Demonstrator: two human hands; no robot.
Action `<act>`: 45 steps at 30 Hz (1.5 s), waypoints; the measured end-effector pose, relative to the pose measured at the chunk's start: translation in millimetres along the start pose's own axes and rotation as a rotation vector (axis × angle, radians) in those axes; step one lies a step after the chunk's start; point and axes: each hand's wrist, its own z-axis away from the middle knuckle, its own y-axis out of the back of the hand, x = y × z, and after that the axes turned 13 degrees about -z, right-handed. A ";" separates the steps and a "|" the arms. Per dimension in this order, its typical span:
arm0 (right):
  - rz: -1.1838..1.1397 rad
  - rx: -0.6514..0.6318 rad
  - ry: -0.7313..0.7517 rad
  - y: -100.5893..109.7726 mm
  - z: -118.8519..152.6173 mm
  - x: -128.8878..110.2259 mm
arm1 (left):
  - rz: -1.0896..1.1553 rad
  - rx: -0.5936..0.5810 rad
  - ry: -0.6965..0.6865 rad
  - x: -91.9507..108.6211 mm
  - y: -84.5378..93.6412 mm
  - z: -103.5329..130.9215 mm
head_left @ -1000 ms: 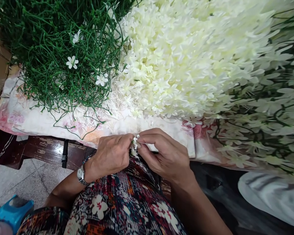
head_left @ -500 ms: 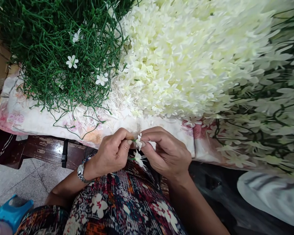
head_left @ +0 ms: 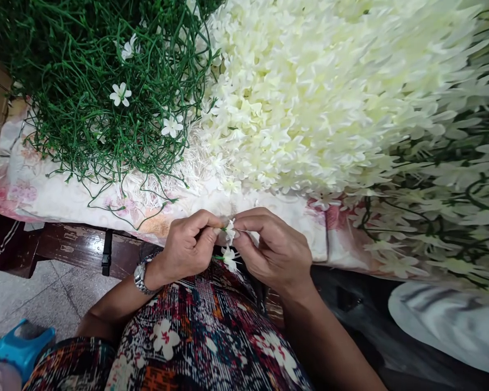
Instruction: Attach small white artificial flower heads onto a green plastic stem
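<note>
My left hand [head_left: 189,243], with a metal watch [head_left: 142,277] on the wrist, is closed in a pinch on the green stem of an artificial flower. At its tip sits a white blossom [head_left: 230,232]. Thumb and forefinger of my right hand [head_left: 274,247] are pinched at the far side of that blossom; fingertips hide what exactly they grip. Just below the fingertips hangs a second white flower [head_left: 229,258] on a green stem.
A heap of green plastic stems [head_left: 118,81] lies at the upper left. Beside it is a large pile of pale petals [head_left: 293,108], with finished-looking white flowers [head_left: 444,217] on the right. White stamens [head_left: 195,157] lie between the heaps. A floral cloth [head_left: 57,190] covers the surface.
My right hand has come slightly closer to my left, and the blossom between them sits against the right fingertips. The view has shifted a little.
</note>
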 end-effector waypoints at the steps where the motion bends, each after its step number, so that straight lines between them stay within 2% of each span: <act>1: -0.004 0.005 0.001 -0.8 0.2 0.7 | 0.000 0.007 0.001 -0.8 -0.7 0.2; 8: 0.006 0.026 -0.017 -5.3 2.0 4.2 | 0.039 0.038 0.030 -2.7 -3.8 0.1; 19: 0.062 0.020 0.038 -7.1 1.2 5.3 | 0.042 0.038 0.057 -1.1 -4.5 -1.3; 40: 0.134 -0.018 0.087 -5.5 4.1 10.7 | -0.035 -0.001 0.021 -1.2 -8.1 -2.8; 45: 0.126 -0.024 0.073 -2.4 3.4 10.7 | 0.015 -0.036 0.056 -1.3 -7.3 -3.4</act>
